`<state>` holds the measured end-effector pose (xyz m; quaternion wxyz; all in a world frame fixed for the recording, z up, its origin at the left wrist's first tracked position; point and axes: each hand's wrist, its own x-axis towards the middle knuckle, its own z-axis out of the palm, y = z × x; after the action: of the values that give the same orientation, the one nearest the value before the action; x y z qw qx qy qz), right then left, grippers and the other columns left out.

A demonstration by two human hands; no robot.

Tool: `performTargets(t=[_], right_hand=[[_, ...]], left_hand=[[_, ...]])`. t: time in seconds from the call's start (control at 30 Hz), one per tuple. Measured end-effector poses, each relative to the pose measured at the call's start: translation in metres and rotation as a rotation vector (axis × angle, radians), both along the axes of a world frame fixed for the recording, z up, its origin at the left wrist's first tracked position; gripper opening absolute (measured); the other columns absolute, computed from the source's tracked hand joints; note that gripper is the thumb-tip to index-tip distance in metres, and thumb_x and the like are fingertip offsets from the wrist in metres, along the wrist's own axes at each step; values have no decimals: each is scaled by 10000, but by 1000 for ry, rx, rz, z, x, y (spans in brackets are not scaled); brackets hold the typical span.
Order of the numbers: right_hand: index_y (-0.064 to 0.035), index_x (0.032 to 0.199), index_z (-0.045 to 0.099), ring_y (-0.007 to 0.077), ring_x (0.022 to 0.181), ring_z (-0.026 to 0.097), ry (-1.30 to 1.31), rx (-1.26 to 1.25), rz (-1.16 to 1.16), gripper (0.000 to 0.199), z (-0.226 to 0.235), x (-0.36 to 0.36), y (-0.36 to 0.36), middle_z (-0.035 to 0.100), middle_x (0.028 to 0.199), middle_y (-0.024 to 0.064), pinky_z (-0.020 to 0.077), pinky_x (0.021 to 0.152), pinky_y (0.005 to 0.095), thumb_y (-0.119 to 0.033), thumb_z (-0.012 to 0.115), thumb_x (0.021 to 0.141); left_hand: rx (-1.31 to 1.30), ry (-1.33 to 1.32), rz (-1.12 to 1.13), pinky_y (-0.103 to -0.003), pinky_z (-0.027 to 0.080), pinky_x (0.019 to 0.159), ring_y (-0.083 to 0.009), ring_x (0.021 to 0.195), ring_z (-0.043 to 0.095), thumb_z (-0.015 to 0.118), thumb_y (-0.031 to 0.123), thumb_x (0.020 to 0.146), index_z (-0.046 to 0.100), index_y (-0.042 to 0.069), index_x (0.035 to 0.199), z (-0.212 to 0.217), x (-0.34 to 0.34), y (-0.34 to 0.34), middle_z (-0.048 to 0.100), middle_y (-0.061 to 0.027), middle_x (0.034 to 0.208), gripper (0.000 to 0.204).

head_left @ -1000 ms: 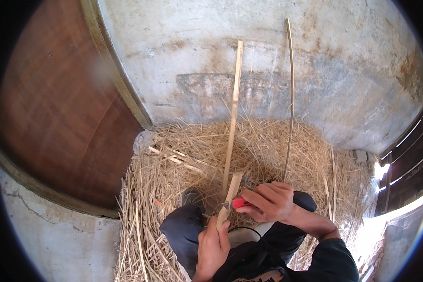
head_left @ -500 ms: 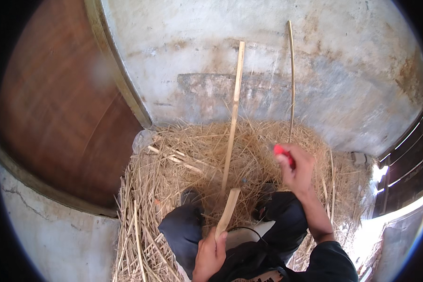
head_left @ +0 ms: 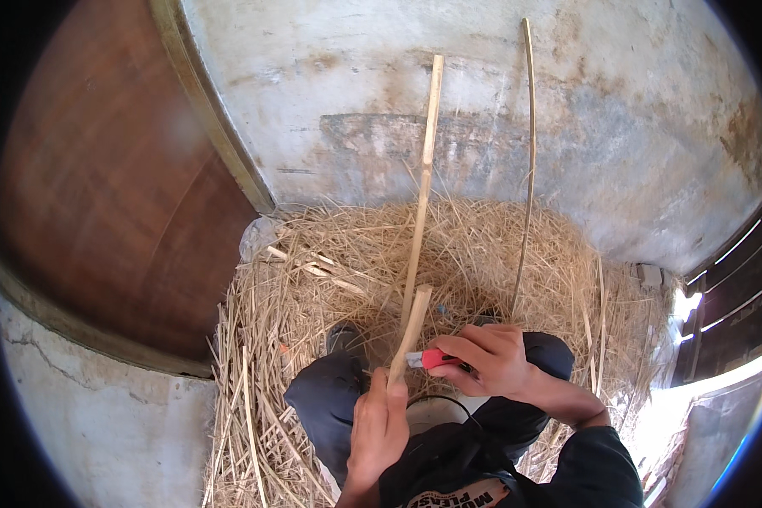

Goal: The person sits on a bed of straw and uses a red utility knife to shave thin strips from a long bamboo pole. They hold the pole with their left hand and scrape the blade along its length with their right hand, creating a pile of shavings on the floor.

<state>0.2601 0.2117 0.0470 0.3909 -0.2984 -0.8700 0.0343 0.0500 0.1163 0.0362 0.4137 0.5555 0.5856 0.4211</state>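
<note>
The left hand [head_left: 379,430] has its fingers closed round the lower part of the stick [head_left: 413,325], which points up and away from the body, in front of the knees [head_left: 317,411]. The right hand [head_left: 489,364] has its fingers wrapped round the red knife [head_left: 442,359]; the blade [head_left: 414,360] sits at the stick's right edge, just beyond the left hand, though whether it bites in I cannot tell. To work well here, I would hold the stick firmly and low, lay the blade at a shallow angle and push it away from the left hand in long, light strokes, with the far end clear of the pole [head_left: 427,144] rising from the straw [head_left: 474,245] beyond
</note>
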Motion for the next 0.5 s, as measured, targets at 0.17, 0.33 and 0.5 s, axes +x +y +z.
performTargets(t=[0.17, 0.33, 0.5], right_hand=[[-114, 1109, 765, 150, 530, 609, 5, 41, -11, 408, -5, -3, -1, 580, 703, -22, 468, 483, 292, -390, 887, 835], [-116, 1104, 763, 145, 526, 608, -6, 60, -14, 405, -2, -4, -4, 576, 699, -27, 466, 482, 290, -397, 883, 839], [-117, 1084, 766, 141, 519, 604, -11, 70, -22, 389, 2, -5, -5, 577, 692, -28, 458, 471, 289, -402, 878, 845]], left_hand=[[41, 12, 15, -542, 475, 642, -515, 744, 651, 442, 223, 1155, 536, -25, 1114, -5, 6, -1, 616, -263, 764, 269], [24, 109, 36, -456, 447, 608, -350, 628, 581, 350, 295, 1187, 527, -12, 1057, 3, 13, -2, 604, -175, 751, 378], [28, 129, 53, -549, 460, 660, -554, 742, 605, 383, 236, 1171, 518, -26, 1092, 14, 17, -2, 634, -276, 799, 305]])
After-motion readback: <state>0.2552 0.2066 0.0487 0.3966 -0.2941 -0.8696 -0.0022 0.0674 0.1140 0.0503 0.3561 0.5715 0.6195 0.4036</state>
